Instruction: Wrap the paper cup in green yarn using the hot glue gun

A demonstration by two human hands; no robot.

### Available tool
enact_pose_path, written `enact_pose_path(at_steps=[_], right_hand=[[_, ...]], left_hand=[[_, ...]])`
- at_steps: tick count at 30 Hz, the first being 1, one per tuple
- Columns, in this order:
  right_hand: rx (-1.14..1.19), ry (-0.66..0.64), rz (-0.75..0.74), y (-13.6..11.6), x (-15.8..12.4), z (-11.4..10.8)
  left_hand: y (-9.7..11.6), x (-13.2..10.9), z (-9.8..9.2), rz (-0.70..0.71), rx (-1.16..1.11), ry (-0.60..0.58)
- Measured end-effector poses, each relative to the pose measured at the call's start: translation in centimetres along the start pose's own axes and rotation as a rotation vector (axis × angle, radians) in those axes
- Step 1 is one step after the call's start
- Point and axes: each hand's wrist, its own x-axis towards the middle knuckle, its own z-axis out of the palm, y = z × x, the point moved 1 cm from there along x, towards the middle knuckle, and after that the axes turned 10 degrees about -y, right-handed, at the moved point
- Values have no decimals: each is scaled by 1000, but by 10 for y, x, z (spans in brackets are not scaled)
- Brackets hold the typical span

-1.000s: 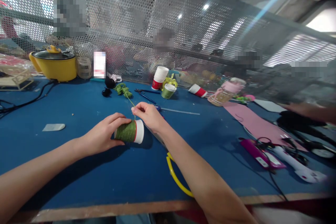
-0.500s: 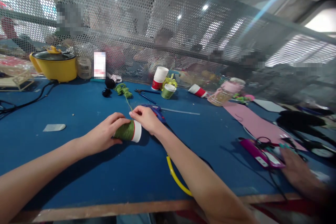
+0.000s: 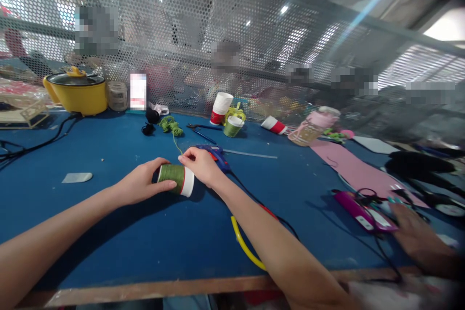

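Observation:
A paper cup [image 3: 173,177] lies on its side, wrapped in green yarn except for a white band with a red line at one end. My left hand [image 3: 145,182] grips it, thumb along the near side and fingers behind. At the cup's far right edge, my right hand [image 3: 198,162] pinches the green yarn [image 3: 177,144], which runs back to a loose tangle of green yarn [image 3: 170,125]. A blue glue gun [image 3: 218,157] lies just beyond my right hand, partly hidden by it.
Behind stand stacked paper cups [image 3: 222,105], a green-wrapped cup [image 3: 233,127] and pliers [image 3: 205,127]. A yellow pot [image 3: 78,94] is at back left. Right are a pink bottle [image 3: 314,126], pink sheet [image 3: 358,169], purple power strip [image 3: 359,213] and another person's hand [image 3: 414,227].
My left hand has shifted its grip: its thumb now lies across the near side of the cup, and more of the green wrapping shows. The right hand still pinches the yarn.

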Motion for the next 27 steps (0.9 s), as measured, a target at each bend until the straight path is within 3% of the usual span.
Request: enact_pose_path(at_steps=[4,12,27], right_hand=[[55,-5,-46,-5,-3,-5],[146,13,-147,-21,-13,-19],[120,8,-112,-20,-12,-19]], left_hand=[[4,-2,-2,7,-121,5],[7,-4,-3,160,-299,78],[9,-6,-5,310,10,149]])
